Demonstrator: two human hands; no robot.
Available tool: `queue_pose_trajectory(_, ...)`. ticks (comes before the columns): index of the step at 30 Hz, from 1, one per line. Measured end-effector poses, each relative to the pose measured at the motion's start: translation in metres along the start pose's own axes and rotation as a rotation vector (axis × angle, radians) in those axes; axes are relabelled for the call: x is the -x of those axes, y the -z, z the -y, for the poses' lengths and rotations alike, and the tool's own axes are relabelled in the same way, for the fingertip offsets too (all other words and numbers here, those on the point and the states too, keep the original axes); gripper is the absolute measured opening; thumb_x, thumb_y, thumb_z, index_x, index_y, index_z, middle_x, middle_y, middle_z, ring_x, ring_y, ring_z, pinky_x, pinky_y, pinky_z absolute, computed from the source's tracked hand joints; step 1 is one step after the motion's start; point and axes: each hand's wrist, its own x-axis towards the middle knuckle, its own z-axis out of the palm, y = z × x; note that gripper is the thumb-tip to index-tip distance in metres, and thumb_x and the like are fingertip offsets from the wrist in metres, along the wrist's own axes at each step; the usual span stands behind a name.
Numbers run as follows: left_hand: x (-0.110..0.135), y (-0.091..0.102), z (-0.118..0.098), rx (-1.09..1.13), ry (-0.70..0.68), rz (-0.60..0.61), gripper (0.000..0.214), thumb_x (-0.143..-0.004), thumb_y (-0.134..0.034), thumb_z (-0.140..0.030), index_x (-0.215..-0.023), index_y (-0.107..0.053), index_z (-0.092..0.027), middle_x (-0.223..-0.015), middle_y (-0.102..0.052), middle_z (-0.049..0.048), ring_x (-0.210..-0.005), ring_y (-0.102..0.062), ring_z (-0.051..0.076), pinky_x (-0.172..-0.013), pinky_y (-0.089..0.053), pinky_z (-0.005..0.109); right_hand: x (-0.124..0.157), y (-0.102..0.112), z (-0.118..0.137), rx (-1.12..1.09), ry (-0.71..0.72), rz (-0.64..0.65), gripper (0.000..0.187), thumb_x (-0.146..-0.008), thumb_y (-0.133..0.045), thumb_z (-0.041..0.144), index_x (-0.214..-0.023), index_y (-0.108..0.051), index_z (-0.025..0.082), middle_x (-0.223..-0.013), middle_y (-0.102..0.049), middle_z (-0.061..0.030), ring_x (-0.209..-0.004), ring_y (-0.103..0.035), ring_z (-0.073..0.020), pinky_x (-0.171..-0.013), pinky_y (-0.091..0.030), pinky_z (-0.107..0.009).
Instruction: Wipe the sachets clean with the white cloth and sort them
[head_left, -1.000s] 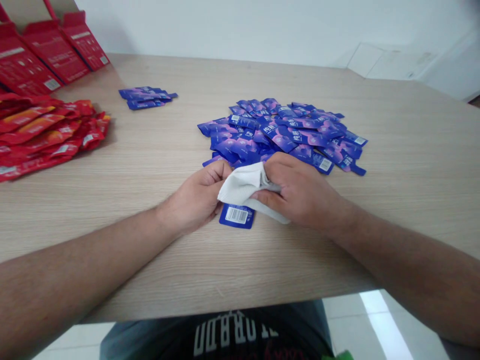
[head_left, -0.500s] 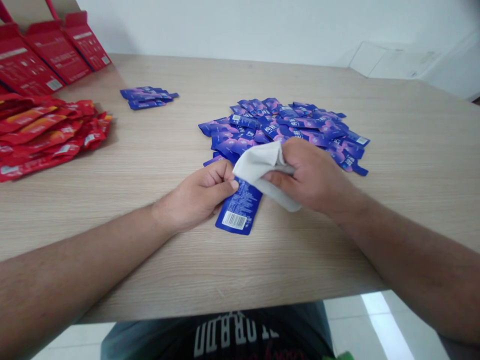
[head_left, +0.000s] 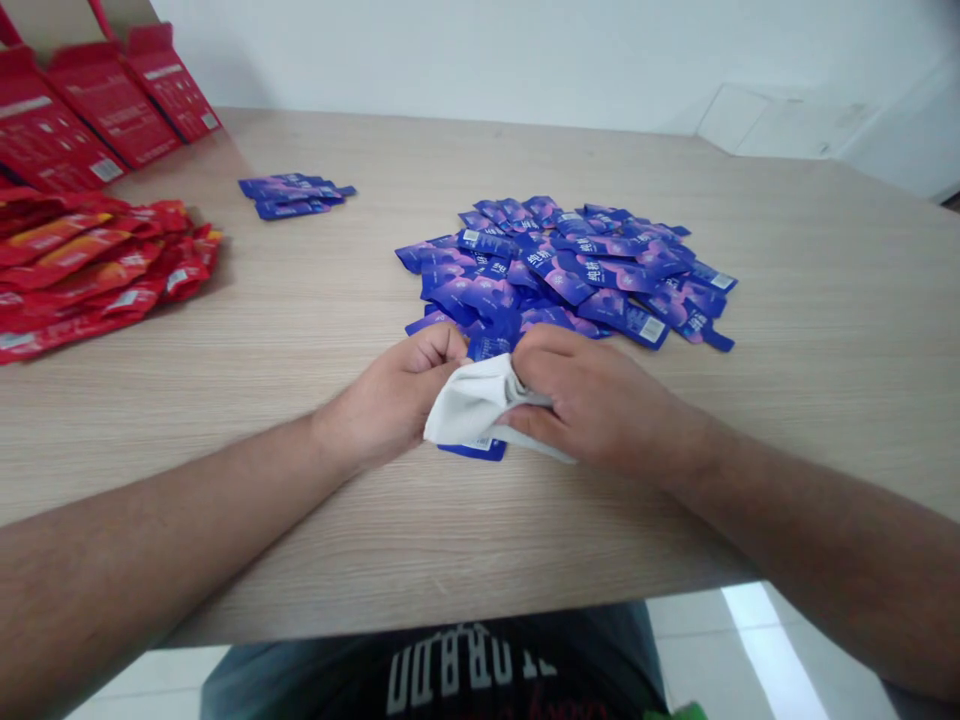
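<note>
The left hand (head_left: 394,400) and right hand (head_left: 592,405) meet just in front of a heap of blue-purple sachets (head_left: 570,270) on a wood-grain table (head_left: 825,350). The fingers of both hands curl narrowly, pinching a crumpled white cloth (head_left: 469,405) between them. Under the cloth lies 1 blue sachet (head_left: 476,451), its end showing; whether the fingers also grip it, I cannot tell.

Blue sachets (head_left: 570,280) showing large white Chinese characters, not clearly readable; barcode labels (head_left: 652,330) sitting on sachet ends, digits too small. Dark shirt (head_left: 450,665) carrying white block letters, upside down, unreadable. Red cartons (head_left: 45,110) bearing tiny print, also unreadable.
</note>
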Motion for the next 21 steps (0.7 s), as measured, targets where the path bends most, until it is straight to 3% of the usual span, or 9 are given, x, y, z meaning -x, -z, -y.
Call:
queue_pose_trajectory(5,0.001,-0.007,-0.004,0.071,0.035,-0.043,0.035,-0.078,-0.085,-0.030,-0.078,-0.052,-0.020,-0.060,-0.054,-0.0052,-0.050,-0.051,0.008,-0.046,-0.037,0.019,0.001,-0.004,0.007,0.028,-0.093,-0.099,0.026,-0.097,-0.064,0.044,-0.091,-0.060,0.019,-0.094,-0.061,-0.0065,-0.088,-0.055,-0.0226,-0.076,-0.044,-0.034)
queue_pose_trajectory(9,0.000,-0.003,-0.008,0.042,0.013,-0.109,0.026,-0.082,-0.077,-0.023,-0.079,-0.052,-0.019,-0.060,-0.054,-0.0054,-0.047,-0.049,0.007,-0.044,-0.038,0.018,0.003,-0.008,0.024,0.004,0.088,0.103,0.013,-0.096,-0.067,0.032,-0.093,-0.063,0.019,-0.096,-0.061,-0.0053,-0.086,-0.056,-0.0208,-0.074,-0.042,-0.032)
queue_pose_trajectory(11,0.000,-0.001,-0.009,0.045,0.009,-0.104,0.024,-0.082,-0.075,-0.022,-0.080,-0.052,-0.019,-0.061,-0.055,-0.0054,-0.047,-0.049,0.008,-0.044,-0.039,0.018,0.003,-0.007,0.023,0.006,0.139,0.136,0.012,-0.095,-0.067,0.030,-0.093,-0.063,0.019,-0.096,-0.062,-0.0050,-0.086,-0.057,-0.0204,-0.074,-0.042,-0.032)
queue_pose_trajectory(13,0.000,0.000,-0.010,0.043,0.029,-0.073,0.026,-0.081,-0.077,-0.023,-0.081,-0.051,-0.019,-0.060,-0.054,-0.0056,-0.046,-0.049,0.008,-0.043,-0.038,0.018,0.002,-0.004,0.010,-0.003,0.102,0.075,0.016,-0.096,-0.066,0.033,-0.092,-0.063,0.018,-0.095,-0.062,-0.0052,-0.086,-0.057,-0.0202,-0.074,-0.042,-0.032)
queue_pose_trajectory(18,0.002,0.000,-0.008,0.065,0.074,0.015,0.029,-0.080,-0.079,-0.024,-0.083,-0.051,-0.019,-0.062,-0.054,-0.0052,-0.048,-0.050,0.008,-0.046,-0.041,0.019,-0.003,0.000,-0.027,-0.015,-0.125,-0.229,0.031,-0.096,-0.065,0.048,-0.096,-0.064,0.017,-0.088,-0.062,-0.0041,-0.085,-0.057,-0.0216,-0.076,-0.042,-0.033)
queue_pose_trajectory(21,0.000,0.004,-0.010,0.040,0.072,0.008,0.028,-0.079,-0.079,-0.024,-0.083,-0.052,-0.019,-0.062,-0.053,-0.0051,-0.047,-0.049,0.008,-0.044,-0.040,0.018,-0.003,0.000,-0.017,-0.045,-0.071,-0.128,0.027,-0.096,-0.065,0.045,-0.092,-0.062,0.018,-0.090,-0.062,-0.0044,-0.086,-0.057,-0.0211,-0.076,-0.042,-0.032)
